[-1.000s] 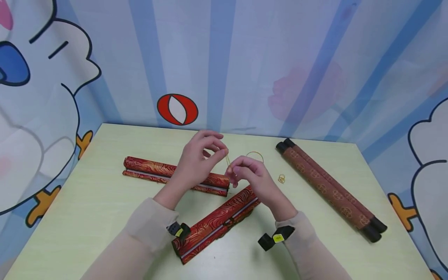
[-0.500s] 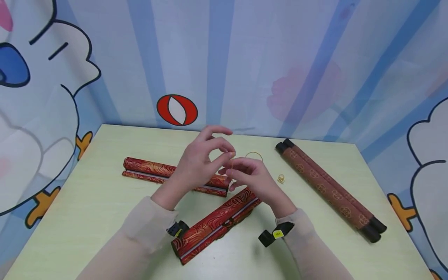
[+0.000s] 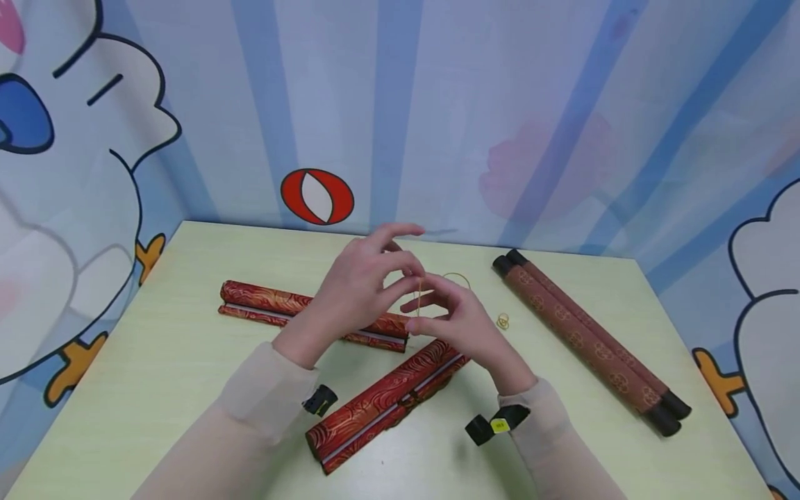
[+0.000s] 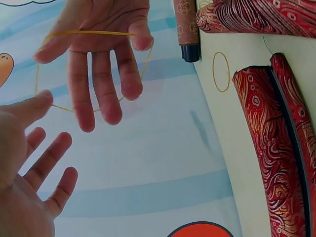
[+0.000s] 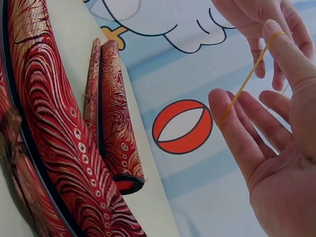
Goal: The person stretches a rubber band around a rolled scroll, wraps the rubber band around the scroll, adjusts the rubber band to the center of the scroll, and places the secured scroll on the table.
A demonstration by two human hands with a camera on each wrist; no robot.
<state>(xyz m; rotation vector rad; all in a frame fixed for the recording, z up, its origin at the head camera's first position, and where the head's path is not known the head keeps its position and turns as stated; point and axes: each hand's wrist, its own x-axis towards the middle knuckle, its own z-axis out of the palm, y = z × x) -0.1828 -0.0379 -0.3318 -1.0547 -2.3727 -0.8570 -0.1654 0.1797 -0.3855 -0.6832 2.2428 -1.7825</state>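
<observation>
A thin yellow rubber band (image 4: 89, 32) is stretched into a wide loop between my two hands. My right hand (image 3: 459, 319) has its fingers and thumb spread inside the loop, so the band runs across them in both wrist views. With thumb and index fingertips, my left hand (image 3: 359, 285) pinches the band at one side; its other fingers are lifted. Below the hands, a red patterned roll (image 3: 381, 406) lies slanted on the table. Behind the left wrist lies another red patterned roll (image 3: 265, 297), partly hidden by the hand.
On the pale table (image 3: 187, 389), another yellow band (image 3: 461, 276) lies behind the right hand. A small tangled yellow band (image 3: 503, 321) rests to its right. Two brown rolls with black ends (image 3: 581, 340) lie side by side farther right. A printed cloth backdrop (image 3: 400, 125) stands behind.
The left hand has shifted slightly right toward the right hand, its upper fingers lifting. The right fingers have spread apart inside the band, opening the loop. The rolls have stayed put.
</observation>
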